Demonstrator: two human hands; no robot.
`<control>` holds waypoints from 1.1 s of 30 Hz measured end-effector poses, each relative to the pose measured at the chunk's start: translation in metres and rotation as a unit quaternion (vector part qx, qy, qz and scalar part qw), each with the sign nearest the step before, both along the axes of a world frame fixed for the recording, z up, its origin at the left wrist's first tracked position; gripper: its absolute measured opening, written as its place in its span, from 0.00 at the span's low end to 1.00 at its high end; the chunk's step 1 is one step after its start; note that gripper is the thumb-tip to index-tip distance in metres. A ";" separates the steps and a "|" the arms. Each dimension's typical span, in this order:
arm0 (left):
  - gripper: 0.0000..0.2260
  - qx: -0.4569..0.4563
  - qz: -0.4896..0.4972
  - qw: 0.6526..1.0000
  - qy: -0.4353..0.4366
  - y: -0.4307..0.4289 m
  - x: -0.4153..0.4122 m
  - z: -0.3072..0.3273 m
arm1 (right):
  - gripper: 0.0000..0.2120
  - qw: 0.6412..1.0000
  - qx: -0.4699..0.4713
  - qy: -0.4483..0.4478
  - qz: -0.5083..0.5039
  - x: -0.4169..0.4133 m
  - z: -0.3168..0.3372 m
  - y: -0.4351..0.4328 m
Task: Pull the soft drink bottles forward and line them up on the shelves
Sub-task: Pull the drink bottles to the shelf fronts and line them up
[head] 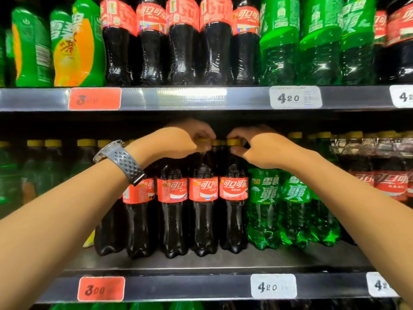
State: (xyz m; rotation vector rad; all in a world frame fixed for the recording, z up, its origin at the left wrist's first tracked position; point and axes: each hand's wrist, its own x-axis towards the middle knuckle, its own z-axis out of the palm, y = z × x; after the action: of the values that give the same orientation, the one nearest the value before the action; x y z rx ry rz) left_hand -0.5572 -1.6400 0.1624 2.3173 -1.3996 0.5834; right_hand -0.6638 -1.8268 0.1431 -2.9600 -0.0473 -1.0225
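Evidently a pull in hand on the middle shelf: the front cola bottles stand near the lip, bases not quite level, with green Sprite bottles just beside them on the right. Left hand curls round the yellow cap of one cola bottle; right hand pinches the neighbouring cap. Best, I judge, to draw both forward together, bases sliding rather than tipping, labels out, stopping flush with the row. Rows behind are dark; bottles far left blurred; red price tag scrawl barely legible; wristwatch face turned away; left fingertips hidden behind the cap.
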 end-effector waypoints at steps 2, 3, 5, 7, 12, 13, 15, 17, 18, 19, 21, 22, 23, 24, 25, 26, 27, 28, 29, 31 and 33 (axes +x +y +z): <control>0.15 -0.017 0.044 0.998 -0.040 0.003 -0.001 -0.004 | 0.13 1.000 -0.013 -0.007 -0.002 -0.002 -0.001 0.001; 0.15 -0.024 0.071 0.994 -0.075 0.005 -0.002 -0.006 | 0.15 1.000 -0.025 -0.013 -0.003 -0.002 -0.002 0.002; 0.14 -0.040 0.083 0.991 -0.099 0.007 -0.004 -0.007 | 0.19 0.998 -0.045 -0.032 0.002 -0.001 -0.005 0.005; 0.11 -0.052 0.062 0.994 -0.074 0.009 -0.006 -0.007 | 0.21 0.997 -0.051 -0.048 0.019 0.002 -0.006 0.012; 0.14 -0.056 0.041 0.997 -0.045 0.018 -0.007 -0.011 | 0.19 0.995 -0.060 -0.050 0.056 0.009 -0.007 0.037; 0.14 -0.065 0.041 0.996 -0.045 0.023 -0.005 -0.012 | 0.18 0.995 -0.061 -0.051 0.061 0.011 -0.007 0.040; 0.12 -0.077 0.052 0.994 -0.056 0.034 0.000 -0.013 | 0.15 0.994 -0.058 -0.051 0.074 0.015 -0.008 0.046; 0.11 -0.083 0.072 0.991 -0.078 0.048 0.005 -0.012 | 0.17 0.995 -0.056 -0.041 0.077 0.021 -0.009 0.052; 0.11 -0.084 0.081 0.989 -0.090 0.056 0.007 -0.012 | 0.19 0.995 -0.060 -0.038 0.076 0.025 -0.010 0.055; 0.12 -0.083 0.089 0.987 -0.102 0.063 0.009 -0.012 | 0.22 0.994 -0.065 -0.037 0.076 0.028 -0.011 0.059; 0.13 -0.078 0.104 0.985 -0.117 0.075 0.013 -0.013 | 0.24 0.993 -0.070 -0.037 0.085 0.033 -0.010 0.068; 0.14 -0.076 0.113 0.983 -0.120 0.081 0.014 -0.014 | 0.25 0.993 -0.073 -0.036 0.091 0.035 -0.009 0.073; 0.14 -0.075 0.124 0.982 -0.119 0.086 0.017 -0.014 | 0.25 0.992 -0.074 -0.034 0.096 0.038 -0.009 0.078; 0.14 -0.076 0.133 0.982 -0.114 0.092 0.019 -0.014 | 0.25 0.992 -0.074 -0.032 0.100 0.041 -0.008 0.083; 0.13 -0.078 0.139 0.981 -0.109 0.097 0.021 -0.013 | 0.25 0.992 -0.073 -0.028 0.102 0.043 -0.007 0.086; 0.13 -0.078 0.145 0.981 -0.105 0.103 0.023 -0.013 | 0.25 0.992 -0.071 -0.021 0.103 0.047 -0.007 0.090; 0.13 -0.077 0.150 0.980 -0.106 0.107 0.025 -0.013 | 0.25 0.992 -0.066 -0.011 0.104 0.049 -0.006 0.093; 0.13 -0.076 0.155 0.979 -0.109 0.111 0.028 -0.013 | 0.25 0.993 -0.059 -0.001 0.102 0.051 -0.005 0.096; 0.14 -0.077 0.161 0.978 -0.111 0.113 0.029 -0.014 | 0.25 0.994 -0.051 0.003 0.097 0.053 -0.004 0.098; 0.15 -0.094 0.174 0.974 -0.110 0.116 0.031 -0.015 | 0.21 0.995 -0.040 -0.002 0.088 0.054 -0.002 0.101; 0.15 -0.119 0.183 0.970 -0.105 0.117 0.032 -0.016 | 0.12 0.996 -0.029 -0.005 0.089 0.054 -0.001 0.105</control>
State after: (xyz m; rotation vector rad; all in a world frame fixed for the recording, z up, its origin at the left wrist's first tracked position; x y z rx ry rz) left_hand -0.5255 -1.5229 0.1468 2.3784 -0.9170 1.0707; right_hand -0.6095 -1.7219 0.1423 -2.9343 -0.3399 -1.0296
